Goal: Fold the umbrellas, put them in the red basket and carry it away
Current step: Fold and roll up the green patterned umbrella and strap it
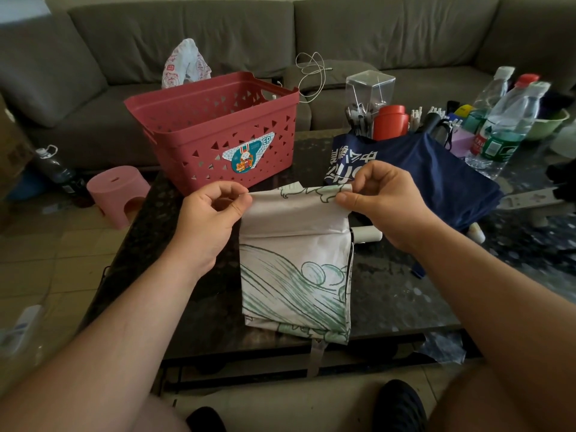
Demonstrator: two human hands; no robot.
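1. Grey sofa cushions (pixel 389 29) fill the background behind a dark glass coffee table (pixel 174 275), which serves as the landmark for everything below.
2. On the table's near middle lies the white umbrella (pixel 293 275), its canopy printed with green line drawings and flattened into a long panel whose strap hangs over the table's front edge.
3. The left hand (pixel 208 219) pinches the far left corner of that canopy between thumb and curled fingers.
4. The right hand (pixel 380 198) pinches the far right corner in the same way, so the two hands sit apart, each clamped on the fabric's top edge.
5. Toward the table's back left stands the red basket (pixel 218 132); it looks empty, though its floor is only partly visible.
6. On the table's right side the navy umbrella (pixel 436 173) lies spread loosely, with white lettering showing.
7. Along the table's far right edge stand plastic water bottles (pixel 505 126).
8. Left of the table, on the floor, sits a pink stool (pixel 115 194).
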